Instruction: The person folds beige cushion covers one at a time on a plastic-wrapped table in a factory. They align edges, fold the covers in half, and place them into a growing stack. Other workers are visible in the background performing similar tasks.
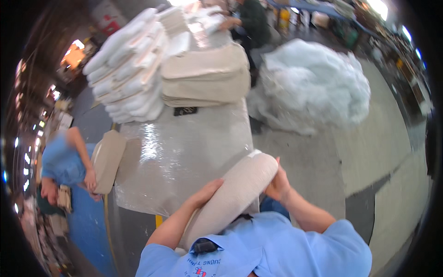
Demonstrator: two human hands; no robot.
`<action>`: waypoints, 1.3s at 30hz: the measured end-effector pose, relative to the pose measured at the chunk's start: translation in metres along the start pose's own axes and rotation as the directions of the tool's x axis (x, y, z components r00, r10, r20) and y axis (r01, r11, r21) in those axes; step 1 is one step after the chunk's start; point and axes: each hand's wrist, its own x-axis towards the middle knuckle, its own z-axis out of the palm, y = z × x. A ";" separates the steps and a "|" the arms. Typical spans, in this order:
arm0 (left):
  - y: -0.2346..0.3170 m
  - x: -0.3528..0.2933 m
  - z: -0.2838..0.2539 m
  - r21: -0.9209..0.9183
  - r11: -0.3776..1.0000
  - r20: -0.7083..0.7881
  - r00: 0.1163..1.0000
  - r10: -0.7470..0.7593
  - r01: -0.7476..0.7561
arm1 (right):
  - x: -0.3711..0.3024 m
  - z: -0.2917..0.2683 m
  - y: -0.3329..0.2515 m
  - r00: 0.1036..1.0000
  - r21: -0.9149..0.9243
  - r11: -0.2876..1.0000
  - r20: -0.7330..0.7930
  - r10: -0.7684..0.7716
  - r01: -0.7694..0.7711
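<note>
A long, plump beige cushion point(237, 191) is tilted up against my chest, its rounded far end over the table's near right corner. My left hand point(206, 193) grips its left side, fingers pressed along the fabric. On the other side, my right hand point(278, 183) clasps the edge near the far end, with some fingers hidden behind it. A small white patch point(254, 153) shows at the cushion's tip. The cushion's lower end disappears against my blue shirt.
Plastic film covers the table point(184, 138). Flat beige covers point(207, 76) lie stacked at its far side, beside a tall pile of white padding point(129, 69). Fluffy white filling point(318, 83) sits on the right. At left a co-worker point(69, 157) holds another beige cushion point(108, 161); another person point(254, 23) works beyond.
</note>
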 end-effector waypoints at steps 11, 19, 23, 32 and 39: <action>0.000 0.052 0.007 0.621 0.779 0.160 0.958 -0.239 0.090 | -0.055 -0.057 0.034 0.812 -0.060 0.991 -0.580 0.061 -0.118; -0.023 0.064 0.006 0.476 0.877 0.111 0.985 -0.132 0.064 | -0.028 -0.098 0.008 0.790 -0.829 0.533 -0.439 -0.429 -0.171; -0.023 0.071 0.011 0.491 0.870 0.073 0.997 -0.004 -0.033 | 0.015 -0.072 -0.028 0.924 -0.949 -0.021 -0.302 -0.232 -0.316; 0.013 0.102 0.087 0.719 0.690 -0.130 0.957 0.258 -0.088 | 0.051 -0.063 -0.010 0.960 -0.926 -0.290 -0.185 -0.212 -0.242; -0.001 0.113 0.104 0.742 0.653 -0.250 0.839 0.483 -0.155 | 0.062 -0.082 -0.007 0.943 -0.958 -0.234 -0.088 -0.321 -0.169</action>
